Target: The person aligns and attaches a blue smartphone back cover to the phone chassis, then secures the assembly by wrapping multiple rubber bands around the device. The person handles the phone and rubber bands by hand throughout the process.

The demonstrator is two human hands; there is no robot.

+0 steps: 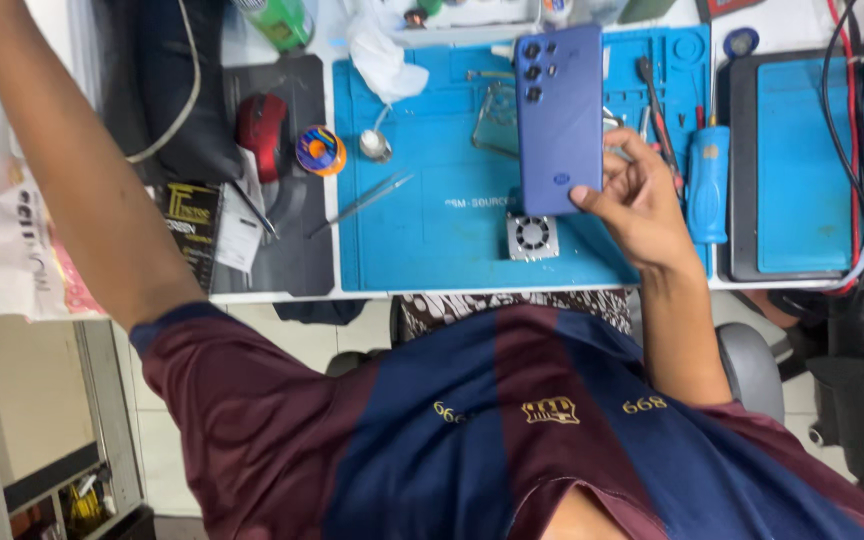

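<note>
Between right hand [642, 205] fingers — blue phone [559, 118]

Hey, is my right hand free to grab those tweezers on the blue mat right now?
Probably not: the right hand is holding the blue phone upright, so it is occupied. The tweezers lie uncovered on the mat.
</note>
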